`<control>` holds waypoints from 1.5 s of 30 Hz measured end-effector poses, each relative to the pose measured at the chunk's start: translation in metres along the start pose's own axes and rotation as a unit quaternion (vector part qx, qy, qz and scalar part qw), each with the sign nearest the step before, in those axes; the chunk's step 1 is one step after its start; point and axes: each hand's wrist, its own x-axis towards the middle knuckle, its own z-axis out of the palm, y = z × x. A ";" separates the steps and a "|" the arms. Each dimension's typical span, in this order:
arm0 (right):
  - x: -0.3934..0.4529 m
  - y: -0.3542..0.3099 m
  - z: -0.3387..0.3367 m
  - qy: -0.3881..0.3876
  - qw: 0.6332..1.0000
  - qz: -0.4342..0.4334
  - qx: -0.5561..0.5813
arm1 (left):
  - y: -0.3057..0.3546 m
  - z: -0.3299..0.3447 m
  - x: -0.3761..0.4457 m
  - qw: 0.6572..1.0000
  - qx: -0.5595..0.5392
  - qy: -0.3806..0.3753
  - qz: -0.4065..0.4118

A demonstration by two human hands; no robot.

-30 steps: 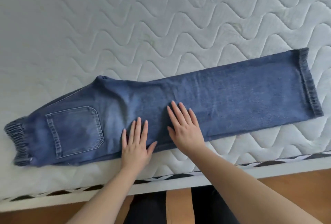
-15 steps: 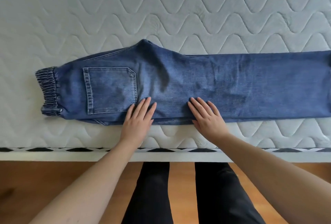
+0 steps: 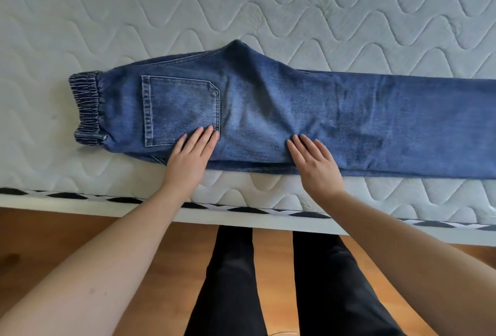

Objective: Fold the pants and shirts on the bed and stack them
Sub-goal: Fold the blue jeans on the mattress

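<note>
Blue jeans [image 3: 362, 121] lie along the near edge of the bed, folded lengthwise with one leg on the other. Their elastic waistband [image 3: 87, 110] points left and the legs run off the right edge of the view. A back pocket [image 3: 179, 105] faces up. My left hand [image 3: 192, 158] lies flat with straight fingers on the pocket's lower right corner. My right hand [image 3: 314, 164] presses flat on the thigh area near the jeans' lower edge. No shirts are in view.
The white quilted mattress [image 3: 241, 0] stretches away behind the jeans. Its near edge has a black-and-white patterned trim [image 3: 67, 196]. Below it are a wooden floor [image 3: 53, 241] and my legs in black trousers [image 3: 230, 282].
The view has swung, so the jeans now lie level and the leg cuffs have left the frame at right. My two hands have spread apart along the jeans, the left one reaching the pocket.
</note>
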 end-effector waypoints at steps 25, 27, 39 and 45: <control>0.156 0.023 -0.072 0.067 0.968 0.093 0.224 | -0.018 -0.102 0.210 0.983 -0.098 0.119 0.102; 0.164 0.024 -0.070 0.051 0.969 0.113 0.212 | -0.026 -0.109 0.227 0.986 -0.064 0.064 0.142; 0.159 0.077 -0.058 0.005 0.952 0.235 0.195 | -0.024 -0.110 0.279 0.995 0.042 -0.050 0.077; 0.166 0.089 -0.054 -0.017 0.954 0.258 0.152 | -0.026 -0.092 0.273 0.999 -0.020 0.016 0.044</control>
